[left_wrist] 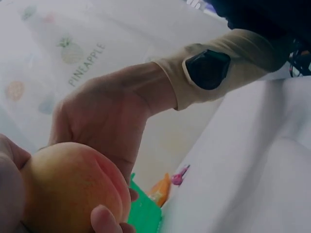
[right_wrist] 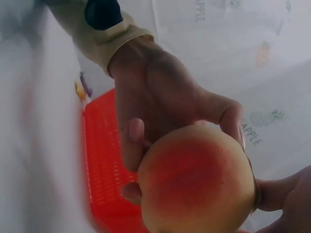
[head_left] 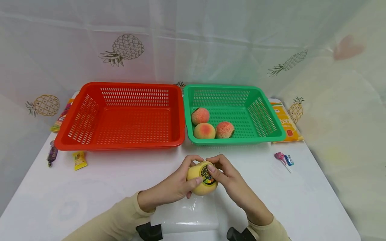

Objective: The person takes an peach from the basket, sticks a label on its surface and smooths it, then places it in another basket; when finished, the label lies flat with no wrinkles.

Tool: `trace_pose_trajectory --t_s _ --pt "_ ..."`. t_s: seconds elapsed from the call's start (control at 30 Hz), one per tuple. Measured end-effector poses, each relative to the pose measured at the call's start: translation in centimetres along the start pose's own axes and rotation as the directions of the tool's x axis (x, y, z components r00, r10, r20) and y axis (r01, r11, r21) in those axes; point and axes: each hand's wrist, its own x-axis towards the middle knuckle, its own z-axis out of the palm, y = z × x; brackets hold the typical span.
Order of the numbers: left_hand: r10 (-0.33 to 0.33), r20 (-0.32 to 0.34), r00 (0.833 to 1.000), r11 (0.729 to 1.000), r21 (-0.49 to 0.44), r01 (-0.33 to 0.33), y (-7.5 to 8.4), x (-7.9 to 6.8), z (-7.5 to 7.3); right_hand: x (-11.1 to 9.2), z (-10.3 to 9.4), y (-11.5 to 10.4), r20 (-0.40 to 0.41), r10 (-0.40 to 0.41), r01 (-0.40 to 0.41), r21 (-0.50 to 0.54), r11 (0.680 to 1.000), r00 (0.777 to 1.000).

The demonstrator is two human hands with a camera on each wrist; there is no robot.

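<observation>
A yellow peach (head_left: 196, 190) with a red blush (right_wrist: 189, 170) is held between both hands above the table. A round dark label (head_left: 208, 174) with coloured print sits on its side. My left hand (head_left: 178, 184) grips the peach from the left, its thumb lying across the front by the label. From the right, my right hand (head_left: 227, 177) holds the peach, thumb on the label and fingers bent at the top. Under the hands lies a clear plastic sheet or bag (head_left: 188, 216). Three peaches (head_left: 205, 131) rest in the left part of the green basket (head_left: 238, 141).
A red basket (head_left: 120, 146) stands left of the green one. Small wrapped sweets, one yellow (head_left: 79, 160) and one purple (head_left: 52, 154), lie at the left. A lollipop (head_left: 281, 157) and a blue sweet (head_left: 288, 160) lie at the right, near an orange packet (head_left: 286, 122).
</observation>
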Motion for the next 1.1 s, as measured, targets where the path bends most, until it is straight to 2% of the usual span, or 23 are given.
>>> trace_pose_trajectory --t_s 0.13,0.27,0.33,0.4,0.43,0.47,0.5,0.57,0.63,0.67,0.7,0.73,0.8,0.83,0.9,0.97,1.1 --pt "0.031 0.03 0.999 0.999 -0.012 -0.031 -0.5 0.4 -0.1 -0.1 -0.2 0.2 -0.004 0.012 -0.012 0.041 0.999 1.0" --pt "0.047 0.101 0.994 0.998 -0.034 -0.044 -0.9 0.9 -0.4 0.0 -0.9 0.8 -0.047 0.015 -0.014 0.029 0.999 0.999" --pt "0.053 0.128 0.99 0.999 -0.017 -0.051 -0.7 1.2 -0.6 0.1 -1.7 1.4 -0.116 0.006 -0.004 0.019 1.0 0.993" --pt "0.085 0.128 0.988 0.996 0.026 -0.089 -0.1 1.5 -1.0 0.3 -2.9 2.0 -0.248 -0.009 0.001 -0.034 0.999 0.969" --pt "0.109 0.112 0.988 0.991 0.064 -0.117 0.4 1.8 -1.2 0.3 -3.7 2.2 -0.329 -0.019 -0.004 -0.069 0.998 0.944" --pt "0.132 0.079 0.988 0.982 0.126 -0.141 1.1 2.1 -1.5 0.4 -4.6 2.5 -0.412 -0.044 -0.004 -0.116 0.993 0.91" --pt "0.163 0.038 0.986 0.965 0.201 -0.168 1.8 2.6 -1.8 0.6 -5.6 2.9 -0.5 -0.089 -0.009 -0.189 0.982 0.861" --pt "0.202 -0.055 0.978 0.92 0.352 -0.17 3.4 4.0 -2.6 1.2 -7.8 3.7 -0.642 -0.193 -0.05 -0.34 0.939 0.742" --pt "0.2 -0.148 0.969 0.87 0.482 -0.106 5.0 6.1 -3.3 2.3 -10.3 4.8 -0.714 -0.292 -0.131 -0.473 0.871 0.636" --pt "0.188 -0.192 0.963 0.847 0.528 -0.06 5.7 7.3 -3.7 3.0 -11.5 5.3 -0.731 -0.321 -0.183 -0.517 0.836 0.602" --pt "0.172 -0.23 0.958 0.836 0.549 -0.018 6.2 8.6 -4.1 3.7 -12.7 5.9 -0.734 -0.329 -0.24 -0.552 0.799 0.594" --pt "0.142 -0.265 0.954 0.825 0.564 0.034 6.7 9.9 -4.4 4.4 -13.7 6.4 -0.732 -0.306 -0.288 -0.564 0.774 0.609" --pt "0.105 -0.315 0.943 0.808 0.58 0.104 7.2 12.5 -4.9 5.5 -15.3 7.1 -0.714 -0.213 -0.377 -0.57 0.73 0.667" --pt "0.09 -0.33 0.94 0.797 0.59 0.131 7.3 13.7 -5.1 5.8 -15.9 7.4 -0.7 -0.158 -0.408 -0.568 0.715 0.697" --pt "0.078 -0.349 0.934 0.765 0.622 0.169 7.4 16.0 -5.2 6.2 -16.7 7.8 -0.673 -0.065 -0.444 -0.554 0.705 0.737" --pt "0.076 -0.351 0.933 0.711 0.675 0.196 7.5 18.1 -5.2 6.2 -17.2 7.9 -0.657 -0.03 -0.451 -0.55 0.703 0.754" --pt "0.042 -0.347 0.937 0.6 0.758 0.254 7.3 21.1 -5.2 6.1 -17.5 7.8 -0.643 -0.064 -0.418 -0.568 0.709 0.763"
